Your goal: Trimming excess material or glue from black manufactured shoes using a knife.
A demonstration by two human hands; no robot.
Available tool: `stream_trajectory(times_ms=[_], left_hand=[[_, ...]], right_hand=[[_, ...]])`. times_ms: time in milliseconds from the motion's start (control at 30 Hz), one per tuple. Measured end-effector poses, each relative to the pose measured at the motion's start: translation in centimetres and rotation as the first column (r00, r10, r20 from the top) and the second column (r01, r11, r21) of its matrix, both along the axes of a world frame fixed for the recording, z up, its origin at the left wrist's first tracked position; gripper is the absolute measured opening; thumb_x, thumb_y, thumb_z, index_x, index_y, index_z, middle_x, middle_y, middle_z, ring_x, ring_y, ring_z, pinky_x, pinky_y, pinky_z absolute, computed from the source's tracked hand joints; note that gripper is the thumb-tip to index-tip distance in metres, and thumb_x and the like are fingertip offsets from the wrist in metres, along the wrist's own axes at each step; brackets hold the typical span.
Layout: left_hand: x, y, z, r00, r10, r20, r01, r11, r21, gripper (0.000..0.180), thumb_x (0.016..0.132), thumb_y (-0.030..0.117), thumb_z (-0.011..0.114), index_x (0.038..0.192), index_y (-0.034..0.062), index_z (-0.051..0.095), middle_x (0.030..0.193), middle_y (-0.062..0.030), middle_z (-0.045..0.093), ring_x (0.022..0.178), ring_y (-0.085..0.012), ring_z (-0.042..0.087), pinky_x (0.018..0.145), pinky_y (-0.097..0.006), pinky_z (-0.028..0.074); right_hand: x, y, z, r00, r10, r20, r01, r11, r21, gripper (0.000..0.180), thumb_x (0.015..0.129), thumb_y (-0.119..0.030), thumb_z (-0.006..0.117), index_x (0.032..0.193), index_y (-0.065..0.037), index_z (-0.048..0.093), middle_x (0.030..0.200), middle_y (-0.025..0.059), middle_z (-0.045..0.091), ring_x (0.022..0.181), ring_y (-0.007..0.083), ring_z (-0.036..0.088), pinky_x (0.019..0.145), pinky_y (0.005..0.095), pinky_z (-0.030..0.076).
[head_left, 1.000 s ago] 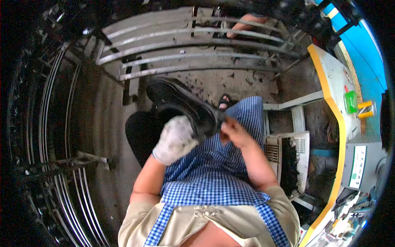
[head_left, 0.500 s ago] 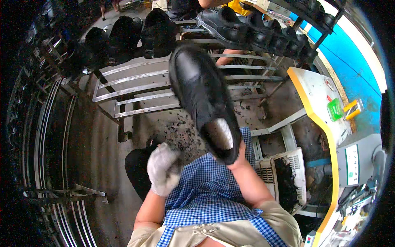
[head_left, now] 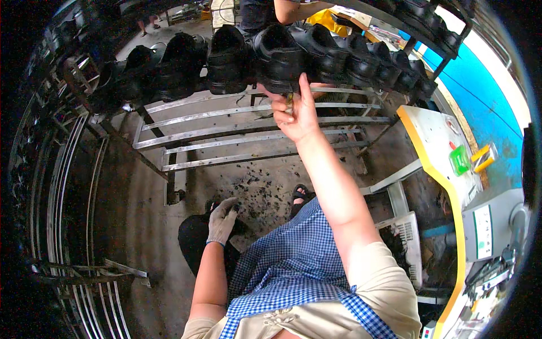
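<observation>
My right hand (head_left: 297,116) reaches forward to the shoe rack, its thumb up against the heel of a black shoe (head_left: 278,63). That shoe stands in the row, heel toward me. Between the curled fingers of this hand shows a small brass-coloured tool (head_left: 289,103); its exact kind is too small to tell. Lower down, my left hand (head_left: 223,219), in a whitish knitted glove, rests by my dark-clothed left knee with loosely stretched fingers and nothing visible in them. Neighbouring black shoes (head_left: 227,62) stand on either side of the one I touch.
Below the shoes runs a metal rack with bare bars (head_left: 209,133). A yellow-edged white table (head_left: 432,138) on the right carries a green bottle (head_left: 460,160) and a grey machine (head_left: 494,223). A white crate (head_left: 415,248) sits beneath it. Black scraps (head_left: 257,186) litter the floor. Another person's arm (head_left: 293,10) shows beyond.
My right hand has carried the black shoe from in front of me forward onto the rack row. The gloved left hand has lowered slightly and its fingers have loosened.
</observation>
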State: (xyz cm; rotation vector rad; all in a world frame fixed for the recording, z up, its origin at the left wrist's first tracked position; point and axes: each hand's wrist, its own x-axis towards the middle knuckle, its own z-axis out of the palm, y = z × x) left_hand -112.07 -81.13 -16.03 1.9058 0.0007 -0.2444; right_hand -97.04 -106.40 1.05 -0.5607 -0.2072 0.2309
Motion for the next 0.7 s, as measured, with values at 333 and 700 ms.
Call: stream_trajectory(times_ms=[333, 700], left_hand=[[0.5, 0.3, -0.4, 1.000, -0.021, 0.008, 0.021, 0.998, -0.062, 0.034, 0.084, 0.003, 0.052, 0.117, 0.0020, 0.057, 0.109, -0.0095, 0.063, 0.103, -0.0168, 0.058, 0.090, -0.028, 0.043], [0.7, 1.1, -5.8, 0.994, -0.025, 0.111, -0.001, 0.974, 0.227, 0.033, 0.081, 0.014, 0.057, 0.113, 0.0120, 0.061, 0.098, -0.0126, 0.065, 0.093, -0.0229, 0.062, 0.082, -0.031, 0.047]], right_hand=[[-3.2, -1.6, -0.9, 0.748, -0.595, 0.295, 0.631, 0.497, -0.596, 0.020, 0.088, -0.028, 0.062, 0.084, -0.008, 0.058, 0.070, 0.0008, 0.059, 0.042, 0.0028, 0.041, 0.034, 0.0178, 0.024], [2.6, -11.6, 8.3, 0.543, 0.044, 0.839, 0.693, -0.588, -0.418, 0.054, 0.074, -0.040, 0.071, 0.113, -0.005, 0.055, 0.110, 0.0144, 0.058, 0.102, 0.0327, 0.059, 0.083, 0.0395, 0.048]])
